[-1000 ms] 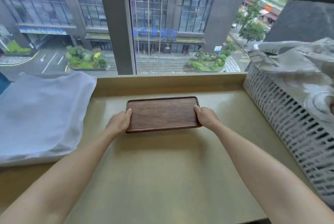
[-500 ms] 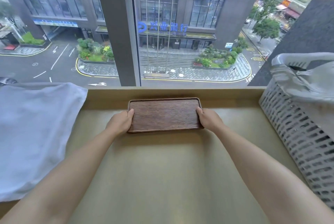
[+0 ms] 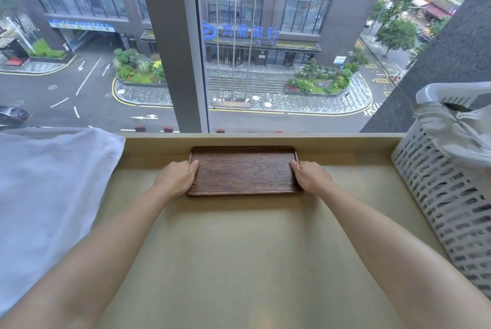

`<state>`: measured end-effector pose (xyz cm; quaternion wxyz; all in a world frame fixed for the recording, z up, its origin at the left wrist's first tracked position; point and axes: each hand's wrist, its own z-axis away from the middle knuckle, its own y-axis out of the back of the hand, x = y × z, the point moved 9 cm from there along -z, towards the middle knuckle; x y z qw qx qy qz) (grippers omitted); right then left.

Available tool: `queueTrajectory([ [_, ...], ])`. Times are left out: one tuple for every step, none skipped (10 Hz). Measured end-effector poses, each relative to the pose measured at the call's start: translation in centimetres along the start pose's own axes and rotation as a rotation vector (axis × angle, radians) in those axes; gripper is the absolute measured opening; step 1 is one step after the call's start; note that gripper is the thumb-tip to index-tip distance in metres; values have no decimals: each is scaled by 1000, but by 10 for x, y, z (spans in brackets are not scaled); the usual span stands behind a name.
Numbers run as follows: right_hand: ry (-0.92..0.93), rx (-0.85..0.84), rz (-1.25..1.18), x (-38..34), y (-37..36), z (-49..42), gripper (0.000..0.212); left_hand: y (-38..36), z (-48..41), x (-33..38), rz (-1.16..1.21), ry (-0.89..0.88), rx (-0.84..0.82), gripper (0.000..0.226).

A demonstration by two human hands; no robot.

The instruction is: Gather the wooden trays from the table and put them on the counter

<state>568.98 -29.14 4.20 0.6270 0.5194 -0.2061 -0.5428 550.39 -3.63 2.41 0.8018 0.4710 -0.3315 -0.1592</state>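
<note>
A dark wooden tray (image 3: 243,170) lies flat on the pale counter (image 3: 252,249), close to the raised back ledge under the window. My left hand (image 3: 176,177) grips the tray's left short edge, thumb on top. My right hand (image 3: 310,176) grips its right short edge the same way. Both arms stretch forward across the counter. Whether more than one tray is stacked there I cannot tell.
A folded white cloth (image 3: 50,196) covers the counter's left side. A white slotted plastic basket (image 3: 446,196) with pale fabric in it stands at the right. A large window (image 3: 265,49) with a grey frame post rises behind the ledge.
The tray has moved away from me toward the back ledge, both hands still on its ends. My view has tilted up, showing more of the street outside.
</note>
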Motion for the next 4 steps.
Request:
queueTrajectory([
  [5, -7, 28, -2, 1, -1, 56, 3, -2, 2, -28, -7, -1, 58],
  [-8, 2, 49, -4, 4, 3, 55, 6, 2, 5, -51, 8, 6, 57],
  [-32, 8, 45, -6, 6, 9, 49, 9, 7, 6, -1, 29, 7, 53],
  [-63, 89, 30, -6, 13, 18, 50, 18, 18, 9, 31, 42, 50, 51],
])
